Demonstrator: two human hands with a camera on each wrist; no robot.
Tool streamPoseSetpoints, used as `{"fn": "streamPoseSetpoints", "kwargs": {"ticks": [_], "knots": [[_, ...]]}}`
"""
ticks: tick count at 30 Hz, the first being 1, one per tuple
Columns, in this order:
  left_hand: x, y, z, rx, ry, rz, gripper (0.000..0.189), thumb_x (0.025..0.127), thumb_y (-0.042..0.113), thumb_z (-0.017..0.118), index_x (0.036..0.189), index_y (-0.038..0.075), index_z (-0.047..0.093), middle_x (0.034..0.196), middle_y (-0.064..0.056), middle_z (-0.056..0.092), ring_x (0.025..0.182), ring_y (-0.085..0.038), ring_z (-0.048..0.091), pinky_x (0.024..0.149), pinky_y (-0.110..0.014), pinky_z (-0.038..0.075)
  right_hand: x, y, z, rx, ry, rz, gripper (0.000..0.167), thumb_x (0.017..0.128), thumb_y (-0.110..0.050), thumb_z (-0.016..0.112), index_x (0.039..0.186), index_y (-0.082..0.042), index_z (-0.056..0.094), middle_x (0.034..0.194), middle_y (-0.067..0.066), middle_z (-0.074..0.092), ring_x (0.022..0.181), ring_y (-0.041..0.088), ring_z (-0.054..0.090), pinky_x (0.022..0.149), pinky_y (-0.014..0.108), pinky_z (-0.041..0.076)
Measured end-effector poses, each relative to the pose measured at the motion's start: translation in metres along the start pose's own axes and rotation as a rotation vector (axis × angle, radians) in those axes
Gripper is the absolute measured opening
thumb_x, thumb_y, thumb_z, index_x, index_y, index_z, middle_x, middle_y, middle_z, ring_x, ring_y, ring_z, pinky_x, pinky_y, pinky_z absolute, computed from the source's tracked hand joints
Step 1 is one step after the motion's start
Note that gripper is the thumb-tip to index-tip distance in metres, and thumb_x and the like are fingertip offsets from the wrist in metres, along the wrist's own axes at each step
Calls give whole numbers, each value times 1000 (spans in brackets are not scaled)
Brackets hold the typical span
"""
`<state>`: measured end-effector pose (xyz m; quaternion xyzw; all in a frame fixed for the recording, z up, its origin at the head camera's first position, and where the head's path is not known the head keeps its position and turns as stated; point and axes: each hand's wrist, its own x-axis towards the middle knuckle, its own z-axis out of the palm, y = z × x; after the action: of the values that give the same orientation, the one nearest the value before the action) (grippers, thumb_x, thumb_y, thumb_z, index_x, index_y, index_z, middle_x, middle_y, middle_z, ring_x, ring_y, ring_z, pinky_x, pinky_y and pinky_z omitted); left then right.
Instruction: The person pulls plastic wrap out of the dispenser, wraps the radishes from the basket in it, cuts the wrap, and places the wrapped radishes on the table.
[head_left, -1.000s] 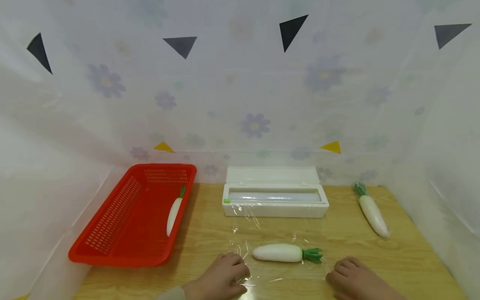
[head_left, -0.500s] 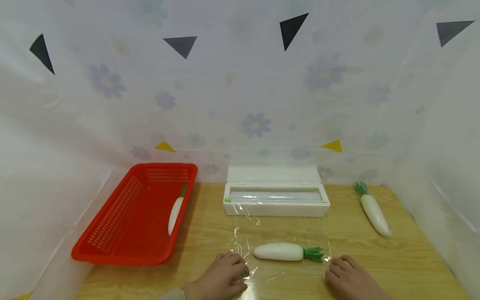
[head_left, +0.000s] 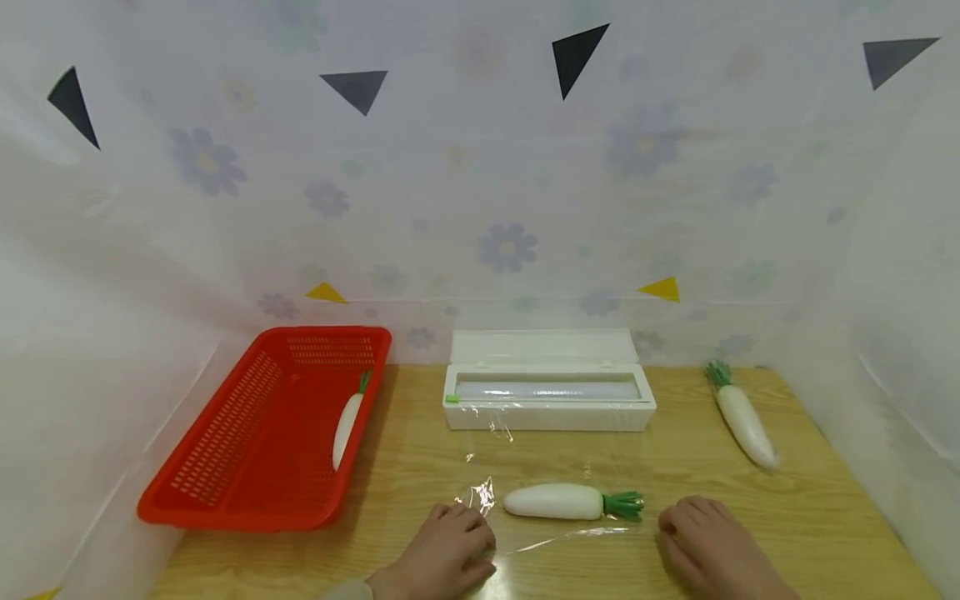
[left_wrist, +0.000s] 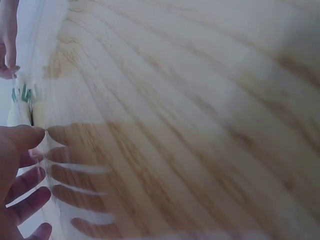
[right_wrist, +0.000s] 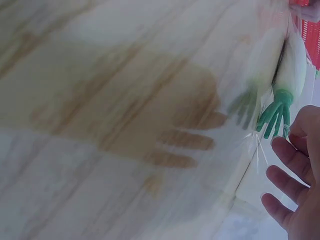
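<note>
A white radish (head_left: 555, 502) with green leaves lies crosswise on the table, between my hands. Clear plastic wrap (head_left: 573, 537) runs from the white dispenser box (head_left: 551, 417) towards me and over the radish area, its near edge showing as shiny streaks. My left hand (head_left: 442, 550) is left of the radish tip, its bent fingers holding the wrap's edge close to the tabletop. Beside the leaves, my right hand (head_left: 716, 546) pinches the wrap between thumb and index finger; in the right wrist view the other fingers (right_wrist: 287, 185) are loosely spread.
At the left stands a red basket (head_left: 270, 521) with another radish (head_left: 347, 429) inside. A further radish (head_left: 746, 429) lies at the right, looking wrapped. The dispenser's lid (head_left: 543, 346) stands raised. A patterned sheet hangs behind the table (head_left: 817, 533).
My right hand has shifted slightly and turned, and the wrap's near edge now shows as a brighter streak below the radish. My left hand has stayed nearly still.
</note>
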<state>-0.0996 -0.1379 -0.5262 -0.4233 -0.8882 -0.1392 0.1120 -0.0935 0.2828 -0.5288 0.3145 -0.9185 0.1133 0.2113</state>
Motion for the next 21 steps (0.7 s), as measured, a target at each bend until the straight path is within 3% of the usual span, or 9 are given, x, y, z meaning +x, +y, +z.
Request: {"fn": "streamPoseSetpoints", "kwargs": {"ticks": [4,10,13,17,21], "knots": [[1,0,-1,50,48,-1,8,94,24,76,94,27,69,98,14,62,99,-8,59,84,-30,42,2,3,1,10,20,-5,9,98,-32,73,93,-30,65,92,-27,53,86,2,55,72,33,49],[10,-5,-9,-11,146,-57,8,92,15,76,96,22,73,94,11,64,91,-8,60,77,-27,42,8,3,-2,-10,40,-3,32,74,-12,88,92,-28,66,91,-24,56,86,4,57,73,34,52],[17,-9,-13,-70,171,-98,9,90,12,76,96,19,76,93,10,66,89,-8,61,75,-27,44,13,4,-4,-5,59,-2,22,81,-14,82,92,-26,67,92,-21,59,87,6,58,76,35,52],[26,-14,-18,-263,136,-201,9,94,9,73,99,13,78,96,6,69,90,-9,64,80,-30,52,19,5,-4,4,71,23,20,84,-15,81,93,-25,66,94,-19,60,88,6,58,77,37,52],[33,-19,-20,-477,84,-344,9,99,9,68,103,11,77,99,5,69,91,-7,61,81,-28,54,25,6,-1,9,76,70,29,76,-11,86,92,-26,66,93,-19,62,87,6,59,74,38,53]]}}
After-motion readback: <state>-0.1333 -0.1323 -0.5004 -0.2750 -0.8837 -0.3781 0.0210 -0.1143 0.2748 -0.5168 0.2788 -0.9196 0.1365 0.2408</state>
